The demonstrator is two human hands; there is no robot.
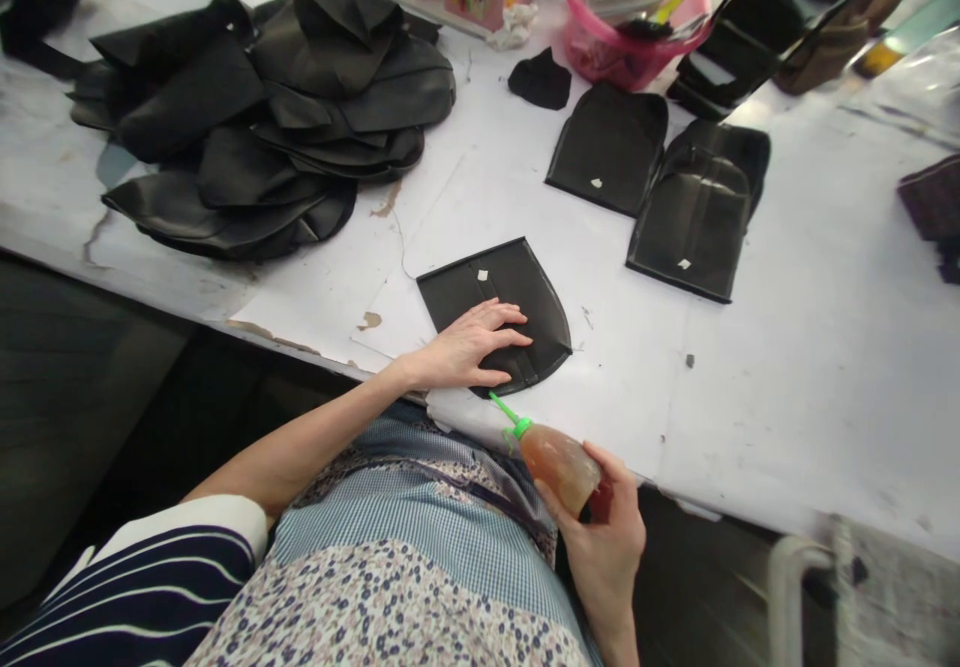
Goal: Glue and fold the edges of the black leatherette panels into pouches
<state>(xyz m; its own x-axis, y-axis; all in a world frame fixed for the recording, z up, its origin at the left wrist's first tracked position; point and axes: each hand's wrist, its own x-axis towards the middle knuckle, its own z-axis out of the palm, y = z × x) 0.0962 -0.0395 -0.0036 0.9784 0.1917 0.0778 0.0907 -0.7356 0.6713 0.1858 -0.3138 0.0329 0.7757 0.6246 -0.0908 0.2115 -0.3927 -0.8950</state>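
Here's your left hand [480, 347], laid palm-down with fingers spread across the black, smooth-faced panel with one straight side and a rounded end [544, 307]; it presses on the surface and grasps nothing. That panel lies right in front of you, close to the near edge of the white-covered worktable [825, 377], its straight side slanting away toward the upper left, its rounded end toward your lower right. A small white patch [482, 275] shows near the straight side, just beyond your fingers.

And over to your right hand [607, 522]: fingers and thumb are wrapped around the rear of a translucent squeeze bottle with amber-brown contents [559, 462], tilted so its bright green nozzle [517, 419] points up and left. The tip is right by the panel's near curved edge, just below your left thumb; whether it touches, you cannot tell from here.

Up ahead on the right, similar black rounded panels [611, 142] lie flat, some overlapping, two showing small white patches of their own. Beyond them sits a round pink plastic basin [626, 62] full of odds and ends, with a small black scrap [540, 80] just beside it. Off to your left, a big loose heap of black sheet pieces [277, 117] spreads over the table.
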